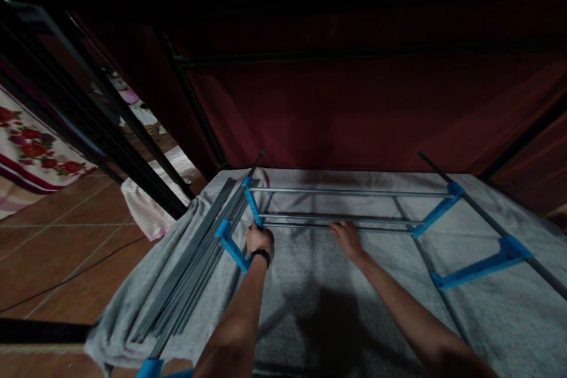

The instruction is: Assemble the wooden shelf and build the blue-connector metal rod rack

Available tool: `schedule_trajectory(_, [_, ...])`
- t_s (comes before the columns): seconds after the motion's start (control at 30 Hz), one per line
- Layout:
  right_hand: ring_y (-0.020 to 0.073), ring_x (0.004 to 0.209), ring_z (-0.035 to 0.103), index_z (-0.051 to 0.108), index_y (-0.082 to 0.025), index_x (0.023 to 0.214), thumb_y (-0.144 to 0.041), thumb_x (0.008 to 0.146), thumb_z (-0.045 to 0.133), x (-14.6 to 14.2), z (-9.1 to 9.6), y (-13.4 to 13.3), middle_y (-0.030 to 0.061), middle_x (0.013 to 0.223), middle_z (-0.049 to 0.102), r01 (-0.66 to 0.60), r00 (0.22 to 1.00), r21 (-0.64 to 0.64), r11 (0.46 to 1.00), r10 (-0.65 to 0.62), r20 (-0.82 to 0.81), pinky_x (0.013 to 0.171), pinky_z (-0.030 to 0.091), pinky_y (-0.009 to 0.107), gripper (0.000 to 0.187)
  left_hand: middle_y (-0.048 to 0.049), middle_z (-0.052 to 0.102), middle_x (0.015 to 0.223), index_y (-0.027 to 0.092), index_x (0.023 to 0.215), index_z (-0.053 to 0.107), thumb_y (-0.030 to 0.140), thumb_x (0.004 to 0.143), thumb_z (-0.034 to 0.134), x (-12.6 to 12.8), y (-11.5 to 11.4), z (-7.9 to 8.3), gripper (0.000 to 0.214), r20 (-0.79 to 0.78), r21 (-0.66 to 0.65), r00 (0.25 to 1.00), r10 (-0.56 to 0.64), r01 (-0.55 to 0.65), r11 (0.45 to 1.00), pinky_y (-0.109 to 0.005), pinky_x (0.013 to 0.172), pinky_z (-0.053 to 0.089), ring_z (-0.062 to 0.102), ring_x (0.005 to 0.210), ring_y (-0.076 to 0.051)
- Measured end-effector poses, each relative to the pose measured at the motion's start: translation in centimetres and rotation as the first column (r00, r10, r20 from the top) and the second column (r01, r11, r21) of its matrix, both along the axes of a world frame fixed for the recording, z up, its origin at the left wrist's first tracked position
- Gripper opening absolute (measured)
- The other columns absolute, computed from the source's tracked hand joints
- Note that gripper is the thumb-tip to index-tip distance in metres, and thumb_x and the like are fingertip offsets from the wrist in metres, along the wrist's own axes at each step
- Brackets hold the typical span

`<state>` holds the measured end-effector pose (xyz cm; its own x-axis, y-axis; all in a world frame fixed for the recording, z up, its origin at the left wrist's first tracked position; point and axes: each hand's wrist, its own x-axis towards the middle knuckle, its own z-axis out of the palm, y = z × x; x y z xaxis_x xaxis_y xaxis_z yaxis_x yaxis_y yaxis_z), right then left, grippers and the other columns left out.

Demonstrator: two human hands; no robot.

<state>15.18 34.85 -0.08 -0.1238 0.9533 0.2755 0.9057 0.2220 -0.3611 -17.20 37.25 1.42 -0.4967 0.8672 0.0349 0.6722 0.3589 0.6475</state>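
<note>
A rack frame of grey metal tubes and blue plastic brackets lies on a grey cloth. My left hand (259, 239) is closed around the lower end of a blue bracket (252, 204), where the thin crossbars meet it; its fingertips are partly hidden. Farther right, my right hand (348, 238) grips the nearest metal crossbar (305, 226) with its fingers curled over it. Another blue bracket (436, 218) carries the crossbars' right ends. Nearer to me sit two more brackets, a left one (233, 247) beside my wrist and a right one (482, 264), with no crossbar between them.
Several loose grey tubes (190, 271) lie in a bundle left of the frame. The grey cloth (305, 283) covers the surface. Dark posts and a red fabric panel (319, 112) stand behind. Tiled floor (66, 248) and a striped cloth (146, 204) show at left.
</note>
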Motion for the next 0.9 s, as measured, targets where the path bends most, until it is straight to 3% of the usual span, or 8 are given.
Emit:
schedule_trajectory(0.13, [0.0248, 0.104, 0.061, 0.074, -0.03, 0.111, -0.019, 0.089, 0.057, 0.3, -0.3, 0.1, 0.0072, 0.104, 0.069, -0.003, 1.0, -0.004, 1.0, 0.003, -0.017, 0.096, 0.047, 0.04, 0.03, -0.0194, 0.059, 0.119, 0.011, 0.118, 0.06, 0.028, 0.091, 0.053, 0.5, -0.2, 0.7, 0.033, -0.074, -0.074, 0.997, 0.032, -0.038, 0.997, -0.039, 0.078, 0.04, 0.056, 0.105, -0.03])
schedule_trajectory(0.9, [0.0241, 0.106, 0.06, 0.074, -0.027, 0.113, -0.02, 0.09, 0.056, 0.6, -0.8, 0.7, 0.0059, 0.109, 0.069, -0.072, 0.997, -0.053, 0.996, 0.071, -0.031, 0.098, 0.045, 0.04, 0.03, -0.0198, 0.059, 0.121, 0.01, 0.116, 0.062, 0.026, 0.093, 0.049, 1.4, -1.1, 1.6, 0.031, -0.112, -0.044, 0.993, 0.035, -0.04, 0.998, -0.039, 0.083, 0.041, 0.055, 0.109, -0.032])
